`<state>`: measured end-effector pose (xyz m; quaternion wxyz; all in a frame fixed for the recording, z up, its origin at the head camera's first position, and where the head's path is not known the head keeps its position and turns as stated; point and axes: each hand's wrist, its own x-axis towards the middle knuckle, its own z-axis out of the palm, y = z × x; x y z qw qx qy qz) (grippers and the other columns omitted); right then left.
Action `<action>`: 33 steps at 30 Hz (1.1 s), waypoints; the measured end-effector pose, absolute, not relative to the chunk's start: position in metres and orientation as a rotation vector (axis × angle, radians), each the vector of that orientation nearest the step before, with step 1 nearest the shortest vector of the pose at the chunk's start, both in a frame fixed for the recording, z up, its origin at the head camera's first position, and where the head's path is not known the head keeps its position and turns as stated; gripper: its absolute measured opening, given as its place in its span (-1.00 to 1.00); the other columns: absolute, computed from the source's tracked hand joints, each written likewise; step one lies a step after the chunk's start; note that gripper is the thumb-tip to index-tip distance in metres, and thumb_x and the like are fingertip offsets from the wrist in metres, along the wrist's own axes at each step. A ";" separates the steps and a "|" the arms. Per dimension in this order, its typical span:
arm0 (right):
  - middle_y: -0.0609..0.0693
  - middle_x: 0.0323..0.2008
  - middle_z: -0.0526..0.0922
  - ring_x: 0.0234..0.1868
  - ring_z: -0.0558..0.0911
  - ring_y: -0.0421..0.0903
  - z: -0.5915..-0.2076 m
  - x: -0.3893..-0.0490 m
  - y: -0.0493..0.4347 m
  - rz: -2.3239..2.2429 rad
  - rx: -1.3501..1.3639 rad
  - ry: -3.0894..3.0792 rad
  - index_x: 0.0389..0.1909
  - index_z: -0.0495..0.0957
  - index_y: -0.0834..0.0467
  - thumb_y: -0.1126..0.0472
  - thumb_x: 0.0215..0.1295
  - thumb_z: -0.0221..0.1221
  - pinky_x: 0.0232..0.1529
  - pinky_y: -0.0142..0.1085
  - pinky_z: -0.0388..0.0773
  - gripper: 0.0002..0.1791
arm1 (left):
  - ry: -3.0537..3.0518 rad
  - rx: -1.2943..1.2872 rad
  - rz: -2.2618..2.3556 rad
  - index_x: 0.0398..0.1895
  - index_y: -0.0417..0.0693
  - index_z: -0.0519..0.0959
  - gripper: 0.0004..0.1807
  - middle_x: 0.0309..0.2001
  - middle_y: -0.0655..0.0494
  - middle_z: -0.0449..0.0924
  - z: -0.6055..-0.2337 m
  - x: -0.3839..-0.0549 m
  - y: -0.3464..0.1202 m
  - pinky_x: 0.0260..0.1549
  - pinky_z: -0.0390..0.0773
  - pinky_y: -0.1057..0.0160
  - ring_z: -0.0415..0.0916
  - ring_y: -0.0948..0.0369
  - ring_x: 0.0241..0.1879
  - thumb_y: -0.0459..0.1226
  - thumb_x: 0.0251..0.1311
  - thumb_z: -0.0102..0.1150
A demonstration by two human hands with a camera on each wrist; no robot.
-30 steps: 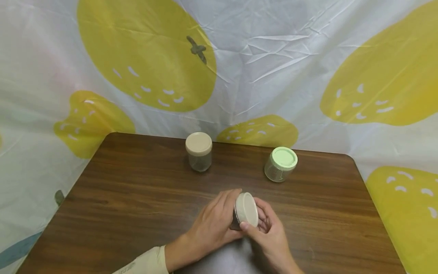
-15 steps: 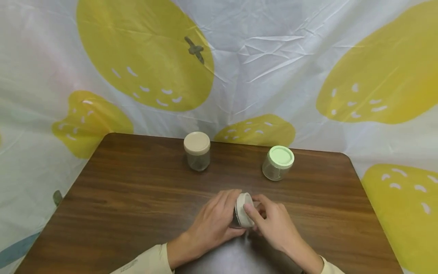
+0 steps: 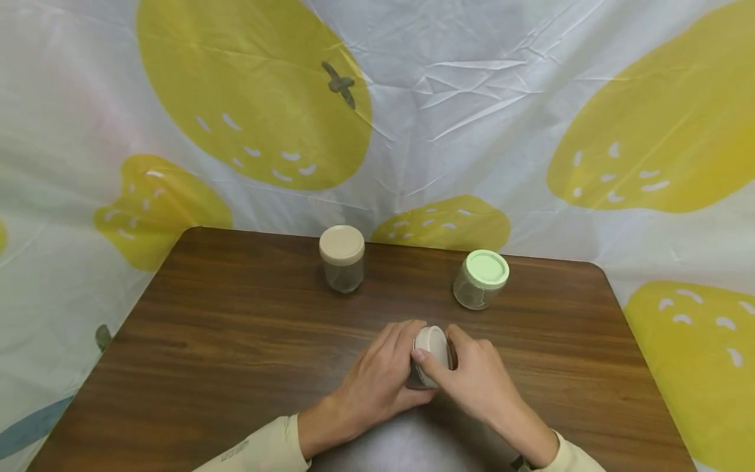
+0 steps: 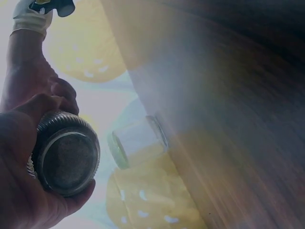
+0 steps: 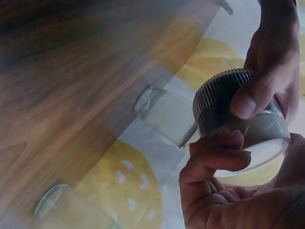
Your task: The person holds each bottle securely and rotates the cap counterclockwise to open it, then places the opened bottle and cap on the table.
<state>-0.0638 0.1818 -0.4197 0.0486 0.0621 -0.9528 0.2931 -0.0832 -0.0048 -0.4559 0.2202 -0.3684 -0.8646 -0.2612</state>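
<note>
Above the middle of the table, a small clear jar (image 5: 214, 102) with ribbed sides and a pale off-white lid (image 3: 435, 347) is tilted, its lid toward the right. My left hand (image 3: 377, 370) grips the jar's body, fingers over the top and thumb below. On the lid, my right hand (image 3: 480, 373) has its thumb across the near face and its fingers curled round the far edge. The left wrist view shows the round jar base (image 4: 69, 160) and my left thumb under it. What the jar contains, if anything, cannot be made out.
Toward the table's back edge stands a jar with a beige lid (image 3: 342, 244). Farther right is a jar with a light green lid (image 3: 486, 267). The brown wood-grain table (image 3: 236, 341) meets a white curtain (image 3: 460, 98) printed with yellow fruit.
My right hand has turned and shifted its hold on the lid, its thumb moving up from the lower edge. Jar and left hand have moved slightly right and up. The other jars stayed put.
</note>
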 end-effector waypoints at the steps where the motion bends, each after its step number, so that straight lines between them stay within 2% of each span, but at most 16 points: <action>1: -0.21 -0.71 0.32 -0.68 0.30 -0.29 -0.420 -0.064 0.182 0.893 0.194 -2.906 -0.50 0.41 0.01 -0.27 0.31 0.33 -0.65 -0.37 0.22 -0.50 | -2.397 -1.020 -0.727 0.36 -0.19 0.40 0.08 0.17 0.04 0.59 -0.456 -0.083 -0.005 0.27 0.59 0.27 0.58 0.17 0.16 0.05 -0.23 0.73; 14: -0.25 -0.69 0.27 -0.66 0.23 -0.34 -0.415 -0.070 0.185 0.824 0.322 -2.847 -0.51 0.42 -0.01 -0.21 0.23 0.40 -0.66 -0.41 0.19 -0.54 | -2.426 -0.998 -0.882 0.34 -0.12 0.41 0.00 0.19 0.07 0.58 -0.455 -0.084 -0.004 0.21 0.63 0.27 0.58 0.18 0.17 0.01 -0.20 0.70; 21: -0.23 -0.66 0.44 -0.62 0.36 -0.37 -0.419 -0.069 0.188 0.809 0.450 -2.767 -0.39 0.50 -0.04 -0.22 0.04 0.47 -0.59 -0.46 0.31 -0.57 | -2.451 -1.012 -1.043 0.31 -0.12 0.44 -0.03 0.09 0.04 0.67 -0.456 -0.086 -0.007 0.04 0.71 0.23 0.63 0.20 0.05 -0.09 -0.28 0.67; 24: -0.23 -0.63 0.49 -0.59 0.39 -0.39 -0.421 -0.070 0.191 0.787 0.529 -2.737 -0.34 0.53 -0.02 -0.19 0.03 0.47 -0.57 -0.48 0.34 -0.58 | -2.449 -1.016 -1.018 0.31 -0.13 0.44 -0.01 0.09 0.04 0.67 -0.456 -0.086 -0.007 0.05 0.71 0.23 0.64 0.20 0.06 -0.08 -0.32 0.67; 27: -0.21 -0.52 0.58 -0.52 0.47 -0.38 -0.423 -0.071 0.194 0.797 0.597 -2.720 -0.21 0.57 0.02 -0.16 0.04 0.48 -0.52 -0.48 0.41 -0.54 | -2.453 -1.024 -1.018 0.32 -0.13 0.44 -0.01 0.10 0.04 0.66 -0.457 -0.088 -0.008 0.09 0.70 0.22 0.63 0.20 0.08 -0.09 -0.31 0.66; 29: -0.20 -0.42 0.65 -0.46 0.52 -0.37 -0.425 -0.072 0.196 0.825 0.634 -2.716 -0.05 0.58 0.07 -0.15 0.04 0.50 -0.46 -0.47 0.47 -0.44 | -2.451 -1.029 -1.018 0.32 -0.14 0.43 -0.02 0.10 0.04 0.66 -0.458 -0.089 -0.008 0.10 0.70 0.22 0.63 0.19 0.09 -0.09 -0.29 0.64; 33: -0.20 -0.31 0.67 -0.40 0.56 -0.37 -0.427 -0.073 0.199 0.927 0.695 -2.711 0.18 0.48 0.12 -0.12 0.05 0.53 -0.40 -0.47 0.52 -0.25 | -2.449 -1.039 -1.014 0.32 -0.15 0.43 -0.06 0.10 0.03 0.65 -0.458 -0.092 -0.010 0.13 0.68 0.22 0.62 0.18 0.10 -0.09 -0.22 0.63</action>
